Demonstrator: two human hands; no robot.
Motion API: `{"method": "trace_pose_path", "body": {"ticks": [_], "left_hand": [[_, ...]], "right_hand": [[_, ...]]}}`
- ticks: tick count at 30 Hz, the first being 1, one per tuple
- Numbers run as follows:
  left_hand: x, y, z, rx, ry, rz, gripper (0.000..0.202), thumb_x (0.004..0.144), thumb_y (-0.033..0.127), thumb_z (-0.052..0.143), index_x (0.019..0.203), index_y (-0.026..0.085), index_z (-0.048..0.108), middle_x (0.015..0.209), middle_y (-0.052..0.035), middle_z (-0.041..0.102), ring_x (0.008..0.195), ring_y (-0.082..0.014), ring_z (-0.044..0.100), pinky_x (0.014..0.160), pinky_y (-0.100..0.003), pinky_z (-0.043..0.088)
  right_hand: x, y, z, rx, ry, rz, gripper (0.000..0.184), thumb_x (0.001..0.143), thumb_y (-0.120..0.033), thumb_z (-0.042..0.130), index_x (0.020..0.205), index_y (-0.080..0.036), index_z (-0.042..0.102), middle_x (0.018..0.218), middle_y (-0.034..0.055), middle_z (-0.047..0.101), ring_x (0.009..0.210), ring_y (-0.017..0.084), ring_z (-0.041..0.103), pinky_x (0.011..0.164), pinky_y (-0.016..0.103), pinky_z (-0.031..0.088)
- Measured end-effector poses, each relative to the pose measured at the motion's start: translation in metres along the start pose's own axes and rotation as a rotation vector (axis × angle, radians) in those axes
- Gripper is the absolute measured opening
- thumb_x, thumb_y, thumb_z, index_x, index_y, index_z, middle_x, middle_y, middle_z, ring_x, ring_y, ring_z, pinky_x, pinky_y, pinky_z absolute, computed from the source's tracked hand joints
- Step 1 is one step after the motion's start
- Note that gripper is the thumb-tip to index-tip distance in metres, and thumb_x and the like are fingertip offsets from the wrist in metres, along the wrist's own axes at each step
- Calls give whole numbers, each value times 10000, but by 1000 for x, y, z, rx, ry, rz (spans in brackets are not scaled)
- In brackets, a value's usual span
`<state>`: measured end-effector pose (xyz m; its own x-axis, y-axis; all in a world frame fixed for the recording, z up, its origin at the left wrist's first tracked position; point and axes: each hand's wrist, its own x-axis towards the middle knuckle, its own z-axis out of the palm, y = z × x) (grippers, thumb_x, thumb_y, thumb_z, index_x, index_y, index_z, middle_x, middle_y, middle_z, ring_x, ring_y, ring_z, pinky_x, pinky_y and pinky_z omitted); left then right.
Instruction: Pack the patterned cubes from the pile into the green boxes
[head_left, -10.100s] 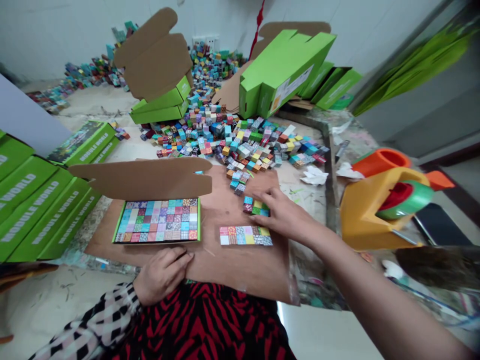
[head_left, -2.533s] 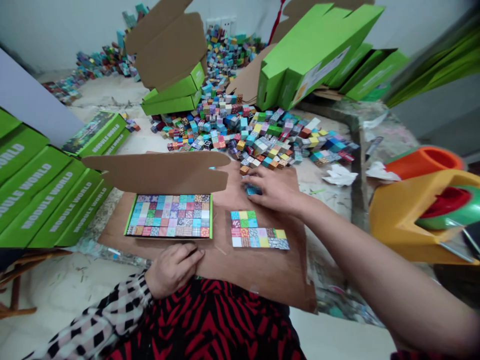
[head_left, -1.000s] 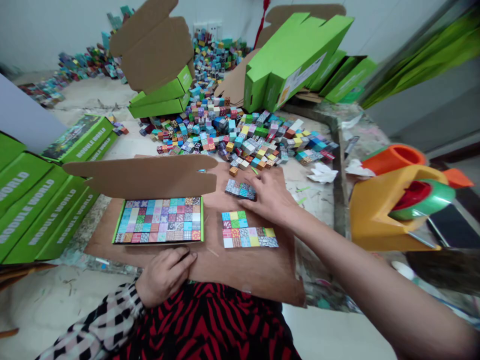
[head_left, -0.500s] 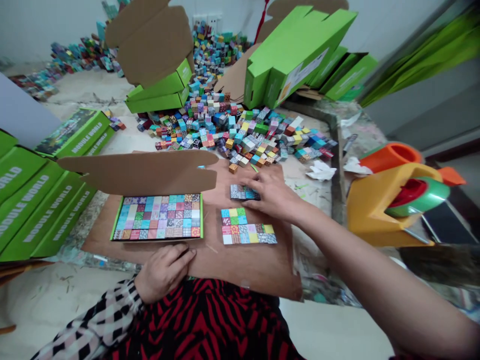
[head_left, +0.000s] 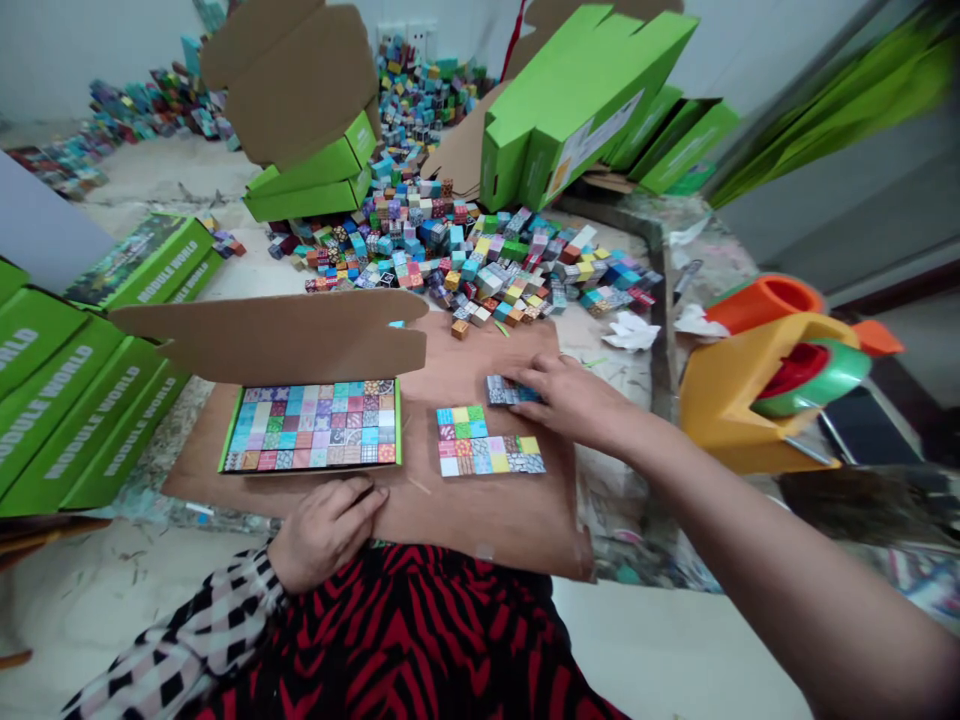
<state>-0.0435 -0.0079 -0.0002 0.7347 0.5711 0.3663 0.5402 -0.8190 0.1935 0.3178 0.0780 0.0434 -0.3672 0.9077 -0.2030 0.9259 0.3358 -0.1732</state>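
My right hand [head_left: 574, 398] has its fingers closed around a small block of grey patterned cubes [head_left: 501, 390], partly hidden under the fingertips, on the brown cardboard sheet [head_left: 487, 515]. Just below it lies a flat group of colourful cubes [head_left: 489, 452], its top row shorter on the right. Left of that, an open green-edged box [head_left: 399, 425] holds rows of patterned cubes [head_left: 315, 425], with its brown lid [head_left: 277, 335] raised behind. My left hand [head_left: 328, 530] rests on the near edge of the sheet, below the box, its fingers curled together with nothing visible in them.
A large heap of loose cubes [head_left: 450, 250] spreads behind the cardboard. Green boxes stand stacked at left [head_left: 75, 420], with more open green boxes [head_left: 585, 110] at the back. A yellow tape dispenser [head_left: 720, 400] sits at right, near crumpled white paper [head_left: 631, 332].
My right hand has slid the grey cubes slightly to the right, away from the box. The whole view has shifted a little. My left hand stays resting at the sheet's edge.
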Motion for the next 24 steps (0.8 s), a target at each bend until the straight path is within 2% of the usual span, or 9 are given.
{"method": "trace_pose_path", "body": {"ticks": [4,7,11,14,16,20,22,24], "left_hand": [[-1,-1,-3,-21,-8,26,320,902,121,477,1200,167,585,1050,-113,646,927,-190,617,781,-304,550],[5,3,-11,-37,27,77,342,889,87,478,1212,157,566,1027,-111,650,933,-187,619,777,-301,548],[32,18,-28,-81,20,204,369,875,81,496,1238,135,541,941,-95,659,832,-175,618,671,-280,540],[63,37,-30,-80,-96,237,345,906,105,461,1242,131,531,976,-112,658,820,-181,620,689,-306,553],[83,48,-21,-28,-167,171,377,914,115,445,1288,112,489,1150,-171,617,956,-226,622,778,-360,558],[110,60,6,94,-265,-48,468,918,230,493,1338,45,406,1367,-287,445,1078,-315,589,833,-445,539],[118,62,15,113,-349,-144,520,908,248,516,1364,42,376,1416,-300,385,1129,-339,558,879,-477,512],[123,61,18,102,-443,-208,513,908,237,512,1369,54,380,1425,-280,389,1150,-334,542,918,-479,489]], "right_hand": [[-16,4,3,103,-19,-46,437,862,-398,561,1268,-241,596,1031,118,582,936,268,562,841,392,447],[-20,2,4,145,-9,-71,468,874,-385,547,1315,-230,558,1037,119,574,946,259,557,860,381,447],[-20,-3,6,131,7,-99,370,911,-339,479,1223,-208,627,991,120,571,913,243,548,845,367,447],[-20,-6,9,110,30,-111,355,923,-315,451,1197,-198,643,972,125,579,915,249,543,838,372,441],[-21,-8,10,101,45,-121,347,923,-305,452,1187,-194,648,968,126,581,925,251,538,843,372,436],[-23,-9,11,87,48,-108,349,926,-298,457,1198,-186,643,960,126,574,920,246,532,832,354,427],[-25,-11,10,98,40,-103,359,923,-291,467,1224,-182,629,968,128,571,922,244,530,834,350,421],[-26,-14,9,101,34,-101,360,926,-278,461,1232,-177,624,964,127,569,932,245,525,849,359,413]]}}
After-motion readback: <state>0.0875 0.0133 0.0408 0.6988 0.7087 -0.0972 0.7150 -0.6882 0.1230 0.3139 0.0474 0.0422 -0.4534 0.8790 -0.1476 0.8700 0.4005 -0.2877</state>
